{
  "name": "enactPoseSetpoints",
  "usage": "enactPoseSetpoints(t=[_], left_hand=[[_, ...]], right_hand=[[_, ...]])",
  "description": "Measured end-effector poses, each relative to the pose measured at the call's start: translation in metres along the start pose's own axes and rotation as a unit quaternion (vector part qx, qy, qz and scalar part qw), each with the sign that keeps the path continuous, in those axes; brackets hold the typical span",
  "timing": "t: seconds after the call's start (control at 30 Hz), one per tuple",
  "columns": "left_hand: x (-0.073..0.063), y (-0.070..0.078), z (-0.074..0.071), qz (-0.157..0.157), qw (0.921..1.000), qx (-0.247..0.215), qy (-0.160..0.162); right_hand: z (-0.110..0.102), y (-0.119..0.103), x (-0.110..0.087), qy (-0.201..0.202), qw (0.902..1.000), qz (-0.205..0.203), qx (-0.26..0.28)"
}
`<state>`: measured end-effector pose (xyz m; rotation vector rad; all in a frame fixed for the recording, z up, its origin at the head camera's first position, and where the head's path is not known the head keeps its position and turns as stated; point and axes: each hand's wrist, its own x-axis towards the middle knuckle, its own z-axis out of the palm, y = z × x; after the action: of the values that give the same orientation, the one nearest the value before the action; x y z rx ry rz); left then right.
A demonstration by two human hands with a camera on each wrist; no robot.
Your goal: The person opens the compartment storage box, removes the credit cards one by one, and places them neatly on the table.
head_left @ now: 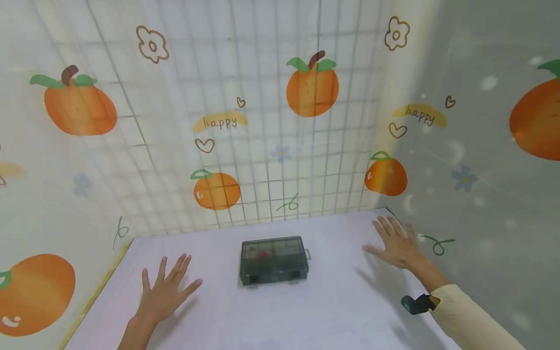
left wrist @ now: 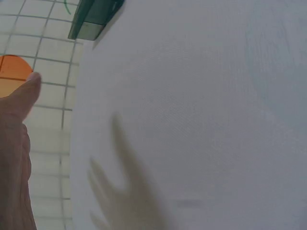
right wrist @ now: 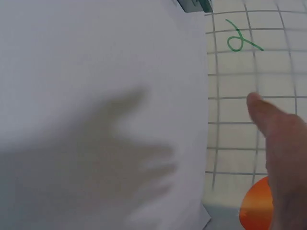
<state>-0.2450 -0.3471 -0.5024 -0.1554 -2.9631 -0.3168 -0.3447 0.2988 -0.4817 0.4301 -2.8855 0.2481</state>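
The lidded case [head_left: 274, 262] was seen on the worktop [head_left: 323, 311] between the left hand [head_left: 164, 294] and the right hand [head_left: 395, 247], both held spread and empty; a level, two-sided grip was judged best for steadiness.

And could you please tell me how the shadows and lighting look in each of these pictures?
Head view: the table looks bright, the cloth on the right dimmer, and soft shadows lie near the left hand and right hand; left wrist view: a soft-edged hand shadow on a greyer table; right wrist view: a broader hand shadow, also blurry at the edges.
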Motion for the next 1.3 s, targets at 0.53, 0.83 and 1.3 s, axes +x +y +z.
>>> enactPoseSetpoints(t=[0.53, 0.83, 1.3], left_hand=[[0.008, 0.017, 0.008, 0.001, 0.9937, -0.094, 0.061], [0.031, 0.046, 0.044, 0.011, 0.9726, -0.22, 0.075], [0.053, 0.075, 0.084, 0.042, 0.9461, -0.31, 0.085]], right_hand=[[0.011, -0.096, -0.004, 0.038, 0.9903, 0.018, 0.132], [0.039, -0.157, -0.006, 0.018, 0.9573, 0.08, 0.277], [0.08, -0.197, -0.009, -0.054, 0.871, 0.14, 0.468]])
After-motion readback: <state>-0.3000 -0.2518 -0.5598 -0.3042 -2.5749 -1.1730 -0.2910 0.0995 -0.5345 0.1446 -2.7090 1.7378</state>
